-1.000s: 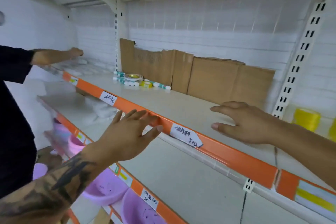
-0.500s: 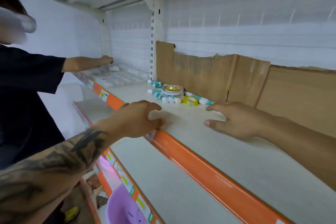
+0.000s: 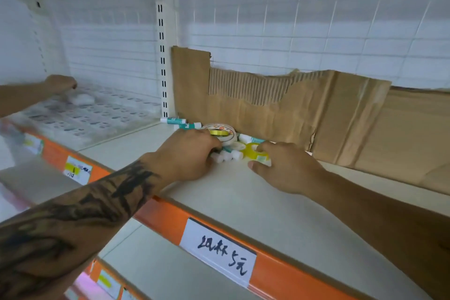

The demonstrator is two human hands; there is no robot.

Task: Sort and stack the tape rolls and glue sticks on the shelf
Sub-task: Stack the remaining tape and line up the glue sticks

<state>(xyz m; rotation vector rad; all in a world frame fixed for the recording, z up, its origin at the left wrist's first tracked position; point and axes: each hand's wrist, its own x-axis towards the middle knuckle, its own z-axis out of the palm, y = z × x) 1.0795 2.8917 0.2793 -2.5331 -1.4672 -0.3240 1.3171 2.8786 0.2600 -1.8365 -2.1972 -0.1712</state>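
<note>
White slatted metal panelling backs a store shelving unit, with a perforated upright (image 3: 162, 56) dividing two bays. Below it runs the smooth, off-white shelf (image 3: 263, 204), edged in front by a glossy orange strip (image 3: 280, 266) carrying a handwritten paper price tag (image 3: 219, 254). Beyond both hands, torn corrugated cardboard (image 3: 292, 107) leans against the back panel, its ripped face showing ribbed fluting.

The left hand (image 3: 187, 153), on a tattooed forearm, lies knuckles-up on the shelf with fingers curled forward over a cluster of glue sticks (image 3: 226, 156), whose round white caps poke out just beyond its fingertips; whether the fingers actually grip them is hidden. Right behind this hand sits a wide white tape roll (image 3: 222, 133), a flat ring with a shiny yellow inner band. The right hand (image 3: 285, 168) rests just beside the left, thumb flat on the shelf and fingers bent over a small translucent yellow tape roll (image 3: 253, 152), touching it; a firm hold cannot be confirmed. Two more teal-and-white glue sticks (image 3: 181, 123) lie on their sides farther back, left of the left hand, near the upright.

Far to the left, another person's hand (image 3: 60, 83) reaches over blurred plastic-wrapped packs (image 3: 92, 114).
</note>
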